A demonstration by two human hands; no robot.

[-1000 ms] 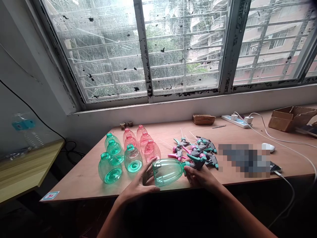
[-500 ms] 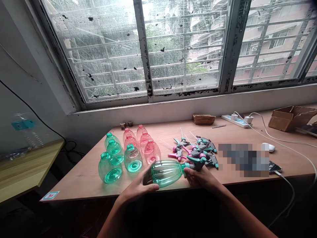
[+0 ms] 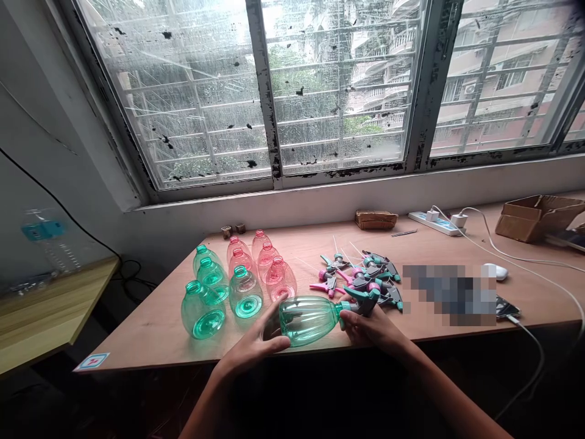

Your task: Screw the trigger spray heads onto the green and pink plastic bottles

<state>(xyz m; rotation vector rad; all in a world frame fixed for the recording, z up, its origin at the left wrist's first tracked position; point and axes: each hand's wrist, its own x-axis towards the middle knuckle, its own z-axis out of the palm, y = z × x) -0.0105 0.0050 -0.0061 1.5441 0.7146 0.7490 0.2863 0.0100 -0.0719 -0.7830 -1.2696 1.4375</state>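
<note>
A clear green spray bottle (image 3: pixel 308 320) lies sideways between my hands at the table's front edge. My left hand (image 3: pixel 269 335) is curled around its base. Pinched at the neck is my right hand (image 3: pixel 363 323), its fingers on the collar of the teal and grey spray head (image 3: pixel 363 299). The head sits on the bottle's mouth; how tightly cannot be seen. To the left stand several open green bottles (image 3: pixel 203 314), with several open pink bottles (image 3: pixel 281 280) behind and beside them. Beyond my right hand is a pile of loose pink, teal and grey spray heads (image 3: pixel 365 274) with thin tubes.
A white power strip (image 3: pixel 436 223) with cables lies at the back right, near a cardboard box (image 3: pixel 537 219). A brown wrapped packet (image 3: pixel 376 219) rests by the wall. A phone (image 3: pixel 507 310) and a white mouse (image 3: pixel 495 272) lie right of a blurred patch.
The thumb of my left hand has shifted slightly left on the bottle's base. My right hand stays at the neck, and the bottle has hardly moved.
</note>
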